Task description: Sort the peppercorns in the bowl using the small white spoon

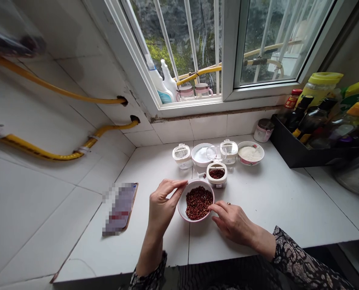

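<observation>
Counter: white tiles (272, 201) with dark joints, below a barred window at 12 o'clock.
Spill risk: small bowl (182, 205) could tip if one side gets lifted or pushed harder than the other; dry grains (199, 202) would slide over the low rim and scatter.
Knock risk: spice jar (217, 182) is just beside the bowl at 1 o'clock, lid up; a wrist swing or a shove of the bowl could topple it.
Mixing risk: white bowl (197, 160) at 12 o'clock and powder bowl (250, 153) at 2 o'clock are both uncovered; flicked grains could land in either.
Bowl position: on the counter, between both hands, near the front edge.
Bowl look: round, white inside, pinkish rim; grains heaped across the base, pale wall showing more at 9 o'clock.
Grain look: reddish-brown, small, rough, dry-looking, some lighter bits.
Spice jar look: squarish, off-white collar, similar dark red contents.
Left hand (162, 203): thumb and forefinger pinched together on the rim at 11 o'clock.
Right hand (236, 223): fingers bent, forefinger at the rim at 4 o'clock; tips small here, cannot tell if they grip the wall or touch grains.
Phone (123, 211): flat at 9 o'clock, partly pixelated, well apart from the bowl.
</observation>
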Demonstrator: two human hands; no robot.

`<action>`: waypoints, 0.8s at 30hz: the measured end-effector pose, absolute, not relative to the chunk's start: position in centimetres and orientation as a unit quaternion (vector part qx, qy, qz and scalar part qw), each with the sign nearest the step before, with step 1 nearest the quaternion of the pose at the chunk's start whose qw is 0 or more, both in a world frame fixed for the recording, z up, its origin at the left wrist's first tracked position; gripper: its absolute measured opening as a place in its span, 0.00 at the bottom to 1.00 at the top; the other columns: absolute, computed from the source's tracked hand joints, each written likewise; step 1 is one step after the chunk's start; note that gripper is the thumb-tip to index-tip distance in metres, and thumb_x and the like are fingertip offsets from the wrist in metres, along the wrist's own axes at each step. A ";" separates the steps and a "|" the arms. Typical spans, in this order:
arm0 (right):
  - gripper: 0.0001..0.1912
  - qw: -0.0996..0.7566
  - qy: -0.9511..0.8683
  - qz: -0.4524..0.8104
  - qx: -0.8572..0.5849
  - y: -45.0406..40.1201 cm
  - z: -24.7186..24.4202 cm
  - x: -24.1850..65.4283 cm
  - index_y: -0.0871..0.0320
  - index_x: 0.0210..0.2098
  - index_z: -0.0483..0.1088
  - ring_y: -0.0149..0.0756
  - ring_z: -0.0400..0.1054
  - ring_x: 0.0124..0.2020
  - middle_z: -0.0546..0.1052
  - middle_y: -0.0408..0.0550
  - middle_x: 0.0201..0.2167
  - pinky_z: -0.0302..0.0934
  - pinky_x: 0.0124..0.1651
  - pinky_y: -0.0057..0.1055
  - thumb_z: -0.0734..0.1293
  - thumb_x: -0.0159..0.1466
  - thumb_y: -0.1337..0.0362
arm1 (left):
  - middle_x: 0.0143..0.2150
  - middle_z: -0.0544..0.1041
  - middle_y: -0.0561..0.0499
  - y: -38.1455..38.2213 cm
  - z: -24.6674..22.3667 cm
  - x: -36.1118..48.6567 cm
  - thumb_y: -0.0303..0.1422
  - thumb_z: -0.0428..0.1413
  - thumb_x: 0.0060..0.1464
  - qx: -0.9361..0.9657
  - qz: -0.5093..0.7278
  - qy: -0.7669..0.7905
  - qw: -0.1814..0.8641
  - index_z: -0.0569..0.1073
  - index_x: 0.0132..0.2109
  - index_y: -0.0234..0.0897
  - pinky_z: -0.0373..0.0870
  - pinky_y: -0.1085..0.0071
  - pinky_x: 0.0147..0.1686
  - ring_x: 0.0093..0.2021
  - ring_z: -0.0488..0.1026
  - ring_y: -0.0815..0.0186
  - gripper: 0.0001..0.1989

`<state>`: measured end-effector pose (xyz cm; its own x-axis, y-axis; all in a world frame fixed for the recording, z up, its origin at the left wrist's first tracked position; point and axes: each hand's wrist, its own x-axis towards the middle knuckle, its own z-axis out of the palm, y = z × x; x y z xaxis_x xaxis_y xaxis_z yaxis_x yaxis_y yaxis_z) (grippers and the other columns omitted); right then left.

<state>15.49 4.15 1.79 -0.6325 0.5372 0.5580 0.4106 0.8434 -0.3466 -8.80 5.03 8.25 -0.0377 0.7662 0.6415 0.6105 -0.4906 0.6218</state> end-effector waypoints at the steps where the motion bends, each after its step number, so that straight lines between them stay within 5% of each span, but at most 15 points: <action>1: 0.17 0.338 -0.899 0.093 -0.264 4.1 1.8 15.5 0.60 0.57 0.61 0.37 0.76 0.36 0.78 0.54 0.43 0.70 0.34 0.30 0.60 0.70 0.71 | 0.37 0.84 0.51 5.4 8.6 -8.4 0.32 0.61 0.62 0.701 0.518 0.487 0.054 0.83 0.44 0.43 0.77 0.66 0.39 0.37 0.78 0.63 0.06; 11: 0.18 0.330 -0.900 0.086 -0.273 4.1 1.9 15.4 0.59 0.57 0.61 0.38 0.76 0.34 0.78 0.53 0.42 0.69 0.32 0.30 0.60 0.69 0.72 | 0.41 0.84 0.47 6.7 7.2 -5.4 0.24 0.51 0.67 0.799 0.438 0.396 -0.110 0.80 0.49 0.39 0.72 0.64 0.42 0.39 0.76 0.61 0.13; 18: 0.17 0.332 -0.901 0.094 -0.265 4.1 2.1 15.4 0.59 0.57 0.60 0.38 0.76 0.35 0.78 0.53 0.42 0.69 0.32 0.30 0.60 0.69 0.71 | 0.37 0.83 0.51 4.5 7.9 -9.0 0.27 0.61 0.61 0.701 0.543 0.461 0.030 0.82 0.45 0.44 0.75 0.67 0.38 0.37 0.77 0.63 0.09; 24: 0.17 0.337 -0.899 0.089 -0.266 4.1 1.9 15.5 0.60 0.58 0.61 0.38 0.76 0.36 0.78 0.54 0.43 0.70 0.33 0.30 0.60 0.70 0.71 | 0.34 0.83 0.50 2.7 6.6 -10.7 0.32 0.58 0.63 0.740 0.418 0.500 0.164 0.83 0.43 0.44 0.75 0.70 0.33 0.34 0.78 0.63 0.08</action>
<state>15.51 4.12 1.87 -0.6319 0.5376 0.5582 0.4184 0.8430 -0.3382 -10.70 2.69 6.61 0.1498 0.8779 0.4548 0.6027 -0.4457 0.6619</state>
